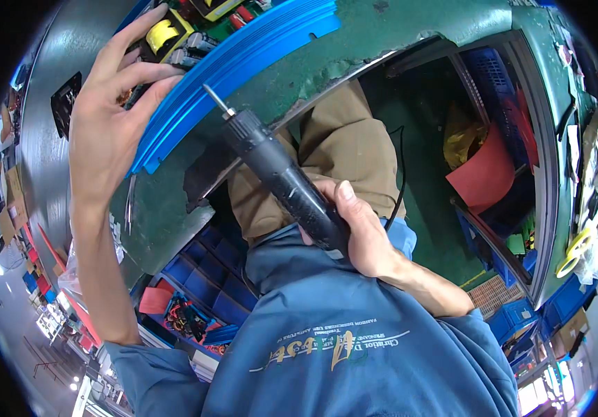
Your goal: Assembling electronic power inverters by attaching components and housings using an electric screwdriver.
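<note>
My left hand (pixel 108 115) is at the upper left, with thumb and bent fingers at the inner edge of a ribbed blue metal housing (pixel 243 59). Inside the housing a circuit board carries a yellow-wrapped transformer (pixel 163 35), grey cylindrical capacitors (pixel 200 42) and red parts. The exact contact of the fingertips is partly hidden. In my right hand (pixel 365 233) is a black electric screwdriver (pixel 281 177), held by its body above my lap. Its thin metal bit (pixel 217 99) points up and left, appearing in front of the housing's outer wall.
The green workbench (pixel 452 17) has a worn, chipped front edge. Blue bins (pixel 205 267) with wires stand below left. On the right, a metal-framed shelf holds a red sheet (pixel 483 170) and a yellow bag (pixel 462 139). A dark cord (pixel 400 174) hangs beside my knee.
</note>
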`<state>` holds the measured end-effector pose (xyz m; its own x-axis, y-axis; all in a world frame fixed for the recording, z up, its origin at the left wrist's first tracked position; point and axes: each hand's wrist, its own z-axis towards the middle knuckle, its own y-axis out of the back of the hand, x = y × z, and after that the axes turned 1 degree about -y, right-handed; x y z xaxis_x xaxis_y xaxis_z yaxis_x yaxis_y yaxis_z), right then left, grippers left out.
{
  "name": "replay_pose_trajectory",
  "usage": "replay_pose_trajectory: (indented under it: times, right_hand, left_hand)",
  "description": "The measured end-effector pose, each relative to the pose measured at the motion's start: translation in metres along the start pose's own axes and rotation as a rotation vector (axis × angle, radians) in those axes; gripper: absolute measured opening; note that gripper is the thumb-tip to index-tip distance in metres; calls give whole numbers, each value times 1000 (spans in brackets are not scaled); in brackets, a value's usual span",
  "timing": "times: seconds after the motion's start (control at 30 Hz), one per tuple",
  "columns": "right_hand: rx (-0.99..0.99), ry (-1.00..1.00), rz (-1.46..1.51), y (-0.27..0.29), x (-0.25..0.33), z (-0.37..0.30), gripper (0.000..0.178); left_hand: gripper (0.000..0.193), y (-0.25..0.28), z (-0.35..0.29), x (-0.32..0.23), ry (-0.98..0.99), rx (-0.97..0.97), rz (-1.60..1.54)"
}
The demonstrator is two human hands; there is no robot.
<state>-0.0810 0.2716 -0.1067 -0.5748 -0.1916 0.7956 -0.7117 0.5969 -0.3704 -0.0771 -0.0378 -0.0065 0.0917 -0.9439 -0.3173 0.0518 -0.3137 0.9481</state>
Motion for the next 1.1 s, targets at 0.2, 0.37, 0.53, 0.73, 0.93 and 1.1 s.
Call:
replay_pose_trajectory:
  times: [0.2,0.37,0.53,0.73,0.93,1.1]
  right_hand:
    - [162,-141,188,1,15,-3,69]
    - [61,-120,57,-8,31,-13,67]
    - [55,-164,-1,5,24,-23,66]
    - [125,-264,-18,11,37,-15,78]
    - [258,-472,255,17,40,-8,95]
    - [273,-527,461,12,39,-13,96]
  left_hand:
    - [10,1,4,5,-97,-78,-58]
    - [10,7,3,-10,-82,-146,-45]
    - [11,-2,-9,-9,-59,-142,-162]
    - [16,-4,-8,-1,-29,-173,-243]
    - [16,0,-5,4,-29,-163,-210]
    - [11,1,-4,-1,12,-118,-229]
